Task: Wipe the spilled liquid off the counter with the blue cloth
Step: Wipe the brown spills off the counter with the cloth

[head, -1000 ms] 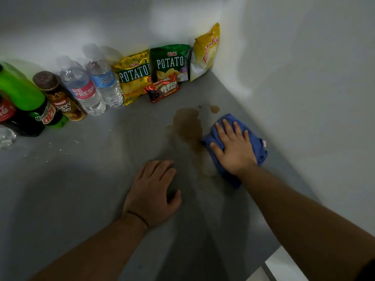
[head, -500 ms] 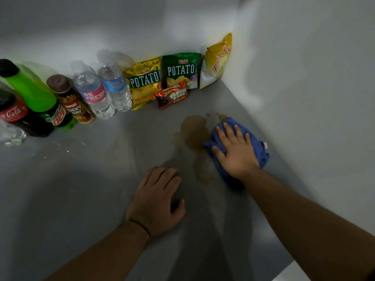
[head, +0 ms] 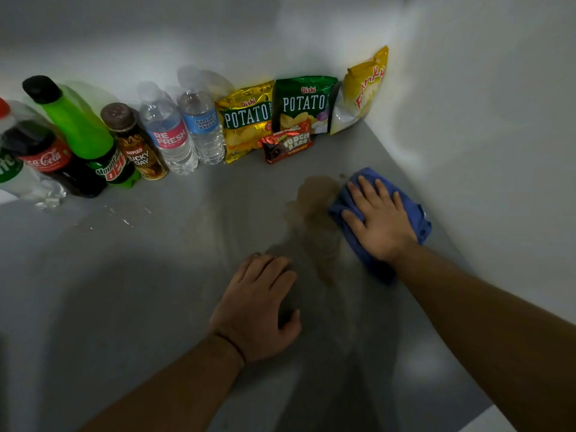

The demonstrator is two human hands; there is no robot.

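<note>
Blue cloth (head: 414, 213) pressed flat against the brown spill (head: 314, 198).
Right hand (head: 378, 219) lies open atop it, just right of the spill; left hand (head: 258, 310) rests loosely curled, empty, on the worktop (head: 124, 291) nearer the person.

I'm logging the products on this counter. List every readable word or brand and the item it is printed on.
"Coca-Cola": red label, dark cola bottle
"Mountain Dew": green soda bottle
"KOPIKO LUCKY DAY": brown coffee bottle
"REFRESH": pink label, water bottle
"NATURE SPRING": blue label, second water bottle
"Oishi POTATO": yellow chip bag
"Oishi POTATO": green chip bag
"FUDGE BARR": red snack wrapper
"Funky": yellow bag, in the corner
Smaller print everywhere is too blurred to read.
</note>
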